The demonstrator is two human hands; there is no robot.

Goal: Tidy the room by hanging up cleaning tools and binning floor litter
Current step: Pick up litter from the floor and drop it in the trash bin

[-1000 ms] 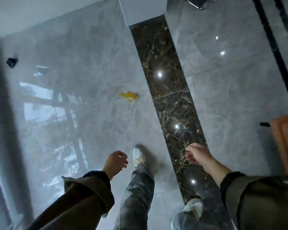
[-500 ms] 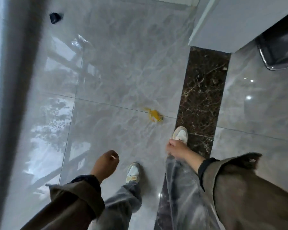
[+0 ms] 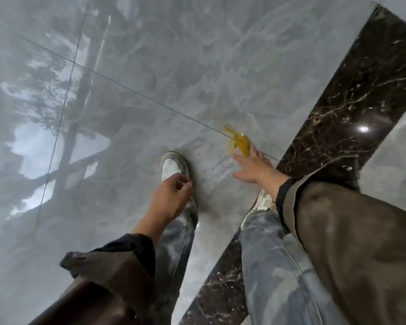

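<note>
Yellow litter scrap (image 3: 239,143): crumpled, translucent-looking, lies on the grey marble floor (image 3: 174,66), on a grout line, just beside the dark brown veined floor strip (image 3: 352,95) that runs diagonally to its right. What the scrap is made of I cannot tell.

Right hand (image 3: 253,168): fingers spread open, palm down, reaching toward the scrap; fingertips (image 3: 253,150) at its near edge, contact uncertain. Nothing gripped. Brown sleeve with dark cuff (image 3: 282,195) behind it.

Left hand (image 3: 171,198): loosely curled, fingers bent inward, empty, hanging above the left shoe (image 3: 172,166), which is white with a grey rim, flat on the grey floor. Right shoe (image 3: 263,201) mostly hidden under the right forearm. Legs in faded jeans (image 3: 267,254).

Floor is glossy; window reflections at left.
</note>
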